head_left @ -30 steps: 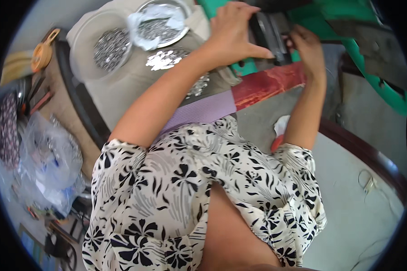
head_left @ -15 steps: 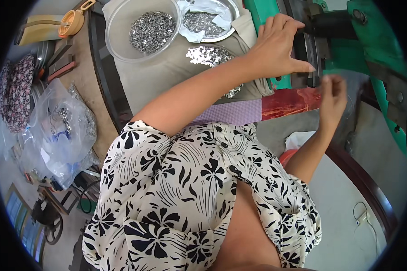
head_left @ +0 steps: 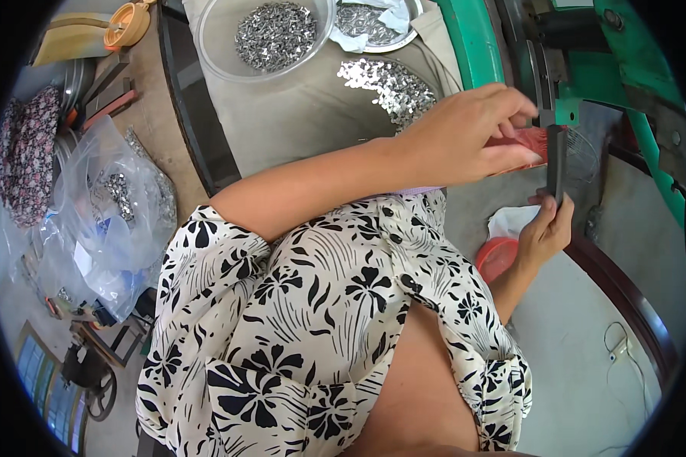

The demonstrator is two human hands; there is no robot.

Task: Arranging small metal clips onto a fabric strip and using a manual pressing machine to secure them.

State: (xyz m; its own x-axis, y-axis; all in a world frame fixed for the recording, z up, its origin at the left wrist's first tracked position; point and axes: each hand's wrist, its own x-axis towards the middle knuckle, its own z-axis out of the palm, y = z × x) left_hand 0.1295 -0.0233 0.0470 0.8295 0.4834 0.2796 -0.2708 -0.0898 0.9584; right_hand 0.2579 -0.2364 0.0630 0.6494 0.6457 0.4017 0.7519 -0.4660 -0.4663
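Observation:
My right hand (head_left: pixel 547 230) grips the lower end of a dark flat metal bar (head_left: pixel 557 164), held upright in front of the green machine (head_left: pixel 476 42). Left of the bar, my left hand (head_left: pixel 488 131) hovers with fingers loosely curled and thumb stretched out apart from them. Nothing is visible between its fingers. Beneath its wrist, a pile of small shiny metal pieces (head_left: pixel 385 85) is spread on the cloth-covered table (head_left: pixel 282 122). Behind the left hand a red sheet (head_left: pixel 527 142) shows in part.
A clear plastic bowl (head_left: pixel 206 57) of small metal parts and a steel dish (head_left: pixel 411 36) with more stand at the back. Plastic bags (head_left: pixel 103 251) hang at the left beside a wooden bench (head_left: pixel 149 99). Low on the right are a red round container (head_left: pixel 497 257) and a cable (head_left: pixel 617 349).
My left hand has come off the machine toward me, its fingers curling. My right hand has moved down and now holds the metal bar, which has come away from the machine.

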